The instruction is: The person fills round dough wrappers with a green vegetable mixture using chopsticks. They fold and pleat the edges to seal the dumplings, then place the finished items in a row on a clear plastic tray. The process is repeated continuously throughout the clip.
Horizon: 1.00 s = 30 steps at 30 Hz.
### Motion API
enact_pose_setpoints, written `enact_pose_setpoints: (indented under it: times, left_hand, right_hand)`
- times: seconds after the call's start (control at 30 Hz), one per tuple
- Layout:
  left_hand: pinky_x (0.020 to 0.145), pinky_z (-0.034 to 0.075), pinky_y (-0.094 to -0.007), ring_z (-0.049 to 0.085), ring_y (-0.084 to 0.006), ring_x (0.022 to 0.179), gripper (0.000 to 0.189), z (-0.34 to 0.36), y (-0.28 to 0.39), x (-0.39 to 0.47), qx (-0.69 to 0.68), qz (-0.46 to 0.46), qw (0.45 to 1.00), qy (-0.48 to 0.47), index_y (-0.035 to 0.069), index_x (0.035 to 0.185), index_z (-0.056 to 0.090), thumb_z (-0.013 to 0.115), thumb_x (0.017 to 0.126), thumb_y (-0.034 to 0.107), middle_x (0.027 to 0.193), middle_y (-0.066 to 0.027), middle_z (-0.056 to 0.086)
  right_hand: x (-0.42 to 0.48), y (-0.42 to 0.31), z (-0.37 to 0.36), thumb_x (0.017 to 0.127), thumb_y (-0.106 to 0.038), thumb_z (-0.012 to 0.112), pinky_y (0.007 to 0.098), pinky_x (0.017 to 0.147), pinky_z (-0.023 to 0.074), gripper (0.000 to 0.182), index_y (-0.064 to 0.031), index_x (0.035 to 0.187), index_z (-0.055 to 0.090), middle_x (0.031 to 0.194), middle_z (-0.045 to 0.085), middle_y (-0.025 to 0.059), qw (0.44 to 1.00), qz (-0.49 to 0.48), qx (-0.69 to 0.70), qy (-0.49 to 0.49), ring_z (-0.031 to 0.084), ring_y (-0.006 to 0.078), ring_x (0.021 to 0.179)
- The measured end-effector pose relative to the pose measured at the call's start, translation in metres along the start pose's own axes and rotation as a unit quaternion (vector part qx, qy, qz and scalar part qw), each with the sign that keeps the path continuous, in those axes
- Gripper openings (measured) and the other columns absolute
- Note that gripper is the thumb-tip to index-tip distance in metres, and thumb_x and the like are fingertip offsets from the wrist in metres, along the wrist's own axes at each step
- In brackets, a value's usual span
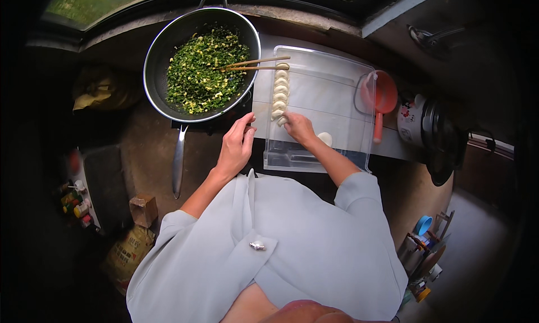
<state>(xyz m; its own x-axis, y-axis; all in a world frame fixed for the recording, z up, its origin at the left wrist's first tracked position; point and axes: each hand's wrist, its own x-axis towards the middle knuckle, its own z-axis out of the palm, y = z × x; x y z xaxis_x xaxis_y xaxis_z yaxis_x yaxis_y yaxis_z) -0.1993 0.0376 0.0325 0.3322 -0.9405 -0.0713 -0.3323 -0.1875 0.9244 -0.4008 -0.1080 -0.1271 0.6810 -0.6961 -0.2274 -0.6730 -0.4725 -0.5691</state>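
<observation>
My right hand (pixel 298 127) has its fingertips on the nearest dumpling (pixel 282 121), at the near end of a row of several folded dumplings (pixel 281 89) along the left side of a clear plastic tray (pixel 337 112). A round dough wrapper (pixel 324 139) lies in the tray beside my right forearm. My left hand (pixel 237 144) is raised left of the tray, fingers slightly bent and nothing seen in it. A wok (pixel 158 95) holds chopped green filling with yellow bits (pixel 206 70). Wooden chopsticks (pixel 265 64) rest across its rim, their ends over the far dumpling.
Right of the tray lies a red plastic dipper (pixel 381 91), with a white and black electric cooker (pixel 414 118) beyond it. The wok's long metal handle (pixel 179 163) points towards me. A window frame runs behind the counter. A cardboard box (pixel 143 209) stands low at the left.
</observation>
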Motion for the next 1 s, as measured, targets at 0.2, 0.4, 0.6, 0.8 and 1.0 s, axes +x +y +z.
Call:
enact_pose_setpoints:
  times: [0.2,0.4,0.6,0.8,1.0]
  left_hand:
    - [0.083,0.057,-0.0325,0.072,-0.0223,0.096,0.038,-0.007,-0.014,-0.016,-0.014,-0.04,0.999,0.029,-0.003,0.135,0.056,0.058,0.098,0.001,0.12,-0.0163,0.068]
    - [0.079,0.058,-0.034,0.07,-0.0231,0.09,0.037,-0.01,-0.015,-0.017,-0.023,-0.043,0.998,0.038,-0.004,0.133,0.057,0.059,0.096,0.0,0.118,-0.0186,0.068]
    - [0.079,0.058,-0.034,0.07,-0.0238,0.09,0.038,-0.006,-0.016,-0.011,-0.029,-0.036,0.999,0.019,-0.004,0.133,0.057,0.059,0.096,-0.001,0.117,-0.0189,0.068]
    - [0.081,0.058,-0.0342,0.07,-0.0239,0.091,0.039,-0.003,-0.013,-0.009,-0.029,-0.036,0.999,0.002,-0.003,0.134,0.056,0.059,0.096,-0.001,0.116,-0.019,0.067]
    - [0.081,0.058,-0.0348,0.07,-0.0242,0.091,0.039,-0.002,-0.017,-0.01,-0.027,-0.037,0.999,-0.008,-0.003,0.134,0.056,0.059,0.096,-0.001,0.116,-0.0191,0.067]
  right_hand:
    - [0.005,-0.005,0.021,0.082,-0.01,0.064,0.0521,0.072,0.0538,0.024,-0.0122,0.104,0.055,0.097,0.063,0.0119,0.996,-0.078,-0.04,0.007,0.065,0.0357,0.092]
    - [0.006,0.001,0.036,0.082,-0.01,0.065,0.052,0.069,0.0548,0.026,-0.0123,0.105,0.054,0.104,0.057,0.0114,0.996,-0.051,-0.07,0.014,0.064,0.0361,0.095]
    - [0.007,0.001,0.037,0.083,-0.014,0.068,0.0527,0.071,0.055,0.029,-0.0108,0.107,0.053,0.109,0.055,0.012,0.998,-0.019,-0.058,0.021,0.063,0.0359,0.099]
    - [0.001,-0.005,0.022,0.083,-0.021,0.076,0.0495,0.079,0.0552,0.039,-0.0105,0.112,0.053,0.112,0.057,0.0126,0.999,0.026,-0.022,0.005,0.063,0.0357,0.102]
    - [-0.005,0.02,0.027,0.083,-0.016,0.075,0.0483,0.081,0.0521,0.033,-0.0063,0.107,0.054,0.101,0.063,0.0176,0.997,0.024,0.079,-0.003,0.063,0.039,0.096]
